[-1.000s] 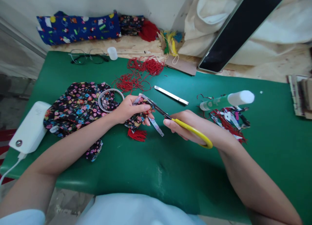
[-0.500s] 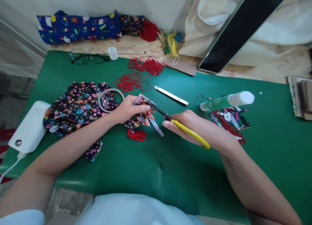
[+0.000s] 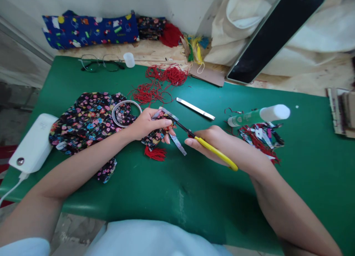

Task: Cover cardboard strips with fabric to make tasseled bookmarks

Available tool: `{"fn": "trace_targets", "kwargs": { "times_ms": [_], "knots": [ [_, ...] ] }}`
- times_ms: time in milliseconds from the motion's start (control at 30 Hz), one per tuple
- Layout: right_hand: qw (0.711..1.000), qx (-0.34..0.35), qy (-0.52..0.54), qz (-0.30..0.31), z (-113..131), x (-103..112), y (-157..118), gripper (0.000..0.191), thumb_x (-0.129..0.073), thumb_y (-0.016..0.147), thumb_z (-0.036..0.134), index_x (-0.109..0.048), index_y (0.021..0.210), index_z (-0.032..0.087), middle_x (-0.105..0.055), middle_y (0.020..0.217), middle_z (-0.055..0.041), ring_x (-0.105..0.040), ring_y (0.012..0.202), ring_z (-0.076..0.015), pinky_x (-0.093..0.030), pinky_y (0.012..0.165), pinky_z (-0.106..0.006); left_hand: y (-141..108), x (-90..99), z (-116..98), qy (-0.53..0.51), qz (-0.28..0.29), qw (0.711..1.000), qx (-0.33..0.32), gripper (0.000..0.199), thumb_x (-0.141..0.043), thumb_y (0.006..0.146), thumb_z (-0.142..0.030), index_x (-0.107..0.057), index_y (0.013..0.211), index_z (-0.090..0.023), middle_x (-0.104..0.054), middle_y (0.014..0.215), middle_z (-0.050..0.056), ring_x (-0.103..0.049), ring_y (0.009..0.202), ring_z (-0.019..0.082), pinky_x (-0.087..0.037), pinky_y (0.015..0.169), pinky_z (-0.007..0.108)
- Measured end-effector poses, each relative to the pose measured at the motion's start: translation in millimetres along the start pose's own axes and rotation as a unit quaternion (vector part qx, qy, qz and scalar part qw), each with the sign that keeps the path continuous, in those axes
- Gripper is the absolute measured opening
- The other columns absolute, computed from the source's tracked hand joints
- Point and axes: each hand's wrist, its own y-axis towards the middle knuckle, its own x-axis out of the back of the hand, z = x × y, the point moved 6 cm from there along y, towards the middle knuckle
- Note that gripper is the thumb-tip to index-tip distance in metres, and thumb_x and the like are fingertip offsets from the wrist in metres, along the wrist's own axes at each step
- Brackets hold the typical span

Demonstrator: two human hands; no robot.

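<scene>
Plainly, left hand [image 3: 146,125] grips floral cloth [image 3: 156,135], right hand [image 3: 217,138] yellow scissors [image 3: 217,152], near a green bottle [image 3: 247,117], contents unclear.

The right hand [image 3: 212,139] hides most of its own fingers and part of the handle of the yellow scissors [image 3: 215,149], and the blade tips are too small to make out against the floral piece [image 3: 155,135], which covers some fingers of the left hand [image 3: 145,125]. The left forearm [image 3: 91,156] hides part of the floral cloth [image 3: 85,119], while the glue stick [image 3: 248,118] covers some of the scraps [image 3: 262,136], its lettering blurred. The picture's edges cut off the white cable [image 3: 11,193], the canvas bag [image 3: 223,38] and the flat stack [image 3: 344,110]
</scene>
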Motion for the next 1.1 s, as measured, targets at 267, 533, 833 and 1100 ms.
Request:
{"fn": "trace_targets", "kwargs": {
  "times_ms": [267,533,833,1100],
  "knots": [
    [0.999,-0.016,-0.026,0.024,1.1,-0.3,-1.9,0.059,-0.023,0.098,0.065,-0.043,0.063,0.021,-0.039,0.053,0.0012,-0.024,0.047,-0.0095,-0.025,0.049,-0.025,-0.2,-0.7,-1.0,0.004,0.003,1.000,-0.005,0.027,-0.077,0.077,-0.035,-0.068,0.071,-0.011,-0.075,0.066,0.004,-0.068,0.047,0.014,-0.055,0.045,0.020],
    [0.999,-0.022,-0.040,0.029,1.7,-1.1,-2.3,0.063,-0.022,0.098,0.065,-0.048,0.063,0.020,-0.039,0.054,0.0010,-0.021,0.047,-0.0097,-0.026,0.048,-0.025,-0.7,-1.0,-2.6,0.010,-0.002,1.000,0.000,0.030,-0.078,0.076,-0.038,-0.068,0.070,-0.011,-0.075,0.064,0.004,-0.067,0.045,0.013,-0.055,0.045,0.020],
    [0.997,-0.029,-0.055,0.036,1.8,-1.2,-0.6,0.060,-0.025,0.099,0.062,-0.051,0.065,0.020,-0.039,0.055,0.0011,-0.020,0.048,-0.0102,-0.025,0.051,-0.026,-0.6,0.5,-0.8,0.022,0.000,1.000,-0.007,0.029,-0.077,0.077,-0.038,-0.068,0.071,-0.011,-0.076,0.067,0.005,-0.068,0.046,0.013,-0.055,0.045,0.019],
    [0.998,-0.026,-0.056,0.022,1.1,-1.3,0.6,0.058,-0.029,0.099,0.059,-0.050,0.062,0.020,-0.038,0.053,0.0019,-0.022,0.045,-0.0089,-0.025,0.050,-0.026,-0.4,2.2,0.8,0.016,-0.001,1.000,-0.007,0.027,-0.076,0.078,-0.037,-0.069,0.073,-0.011,-0.076,0.068,0.005,-0.067,0.046,0.013,-0.056,0.047,0.021]
  ]
}}
